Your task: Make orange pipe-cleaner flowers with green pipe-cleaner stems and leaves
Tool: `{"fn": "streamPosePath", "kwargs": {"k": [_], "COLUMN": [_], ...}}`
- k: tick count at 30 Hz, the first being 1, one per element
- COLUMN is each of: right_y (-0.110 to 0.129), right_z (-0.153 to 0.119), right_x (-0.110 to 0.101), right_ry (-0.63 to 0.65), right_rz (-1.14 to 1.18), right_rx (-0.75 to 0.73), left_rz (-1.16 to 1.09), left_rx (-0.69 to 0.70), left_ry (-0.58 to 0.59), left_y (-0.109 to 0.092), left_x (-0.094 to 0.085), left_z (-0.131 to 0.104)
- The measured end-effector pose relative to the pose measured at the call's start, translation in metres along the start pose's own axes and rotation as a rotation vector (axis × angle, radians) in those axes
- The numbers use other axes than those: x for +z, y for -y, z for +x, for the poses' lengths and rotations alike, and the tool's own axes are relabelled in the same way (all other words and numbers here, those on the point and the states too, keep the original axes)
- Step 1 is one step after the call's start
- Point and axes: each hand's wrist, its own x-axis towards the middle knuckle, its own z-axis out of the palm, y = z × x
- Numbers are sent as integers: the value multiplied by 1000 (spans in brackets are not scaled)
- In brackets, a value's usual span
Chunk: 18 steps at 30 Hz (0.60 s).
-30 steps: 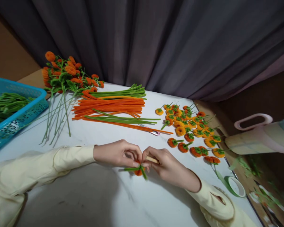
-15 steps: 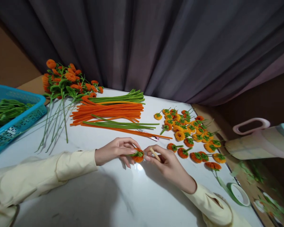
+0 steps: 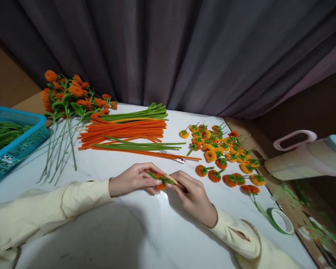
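Note:
Between the thumb and fingers of my left hand (image 3: 141, 180) is a small orange pipe-cleaner flower (image 3: 160, 184) with green pieces on top. My right hand (image 3: 190, 191) is closed around a short tan wooden stick (image 3: 177, 181), whose end lies against the green part of the flower. Both hands meet just above the white table, fingertips close together. Beyond them lie a bundle of orange pipe cleaners (image 3: 123, 130) and several green pipe cleaners (image 3: 140, 146). Finished-looking orange and yellow flower heads (image 3: 210, 155) are spread to the right.
At the left stands a blue basket (image 3: 35, 136) holding green stems. Long-stemmed orange flowers (image 3: 75, 90) lie at the back left. A roll of green tape (image 3: 281, 221) sits near the right edge, beside a pitcher (image 3: 299, 158). Small scissors (image 3: 180, 160) are partly under the pipe cleaners.
The wooden stick has swung from pointing up beside the flower to lying across its green part. The flower has turned slightly in my left hand. The whole view has shifted a little.

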Motion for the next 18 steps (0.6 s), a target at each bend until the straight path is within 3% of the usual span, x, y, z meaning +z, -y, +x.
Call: {"fn": "streamPosePath", "kwargs": {"k": [13,18], "right_y": [-5,-3], "right_z": [-9,-6], "right_x": [6,3], "right_ry": [6,-6], "right_rz": [-211,-138], "right_rx": [-104,-100], "left_rz": [64,29], "left_rx": [49,30], "left_ry": [-34,0], "left_y": [4,1], "left_x": [5,3], "left_z": [0,-1]}}
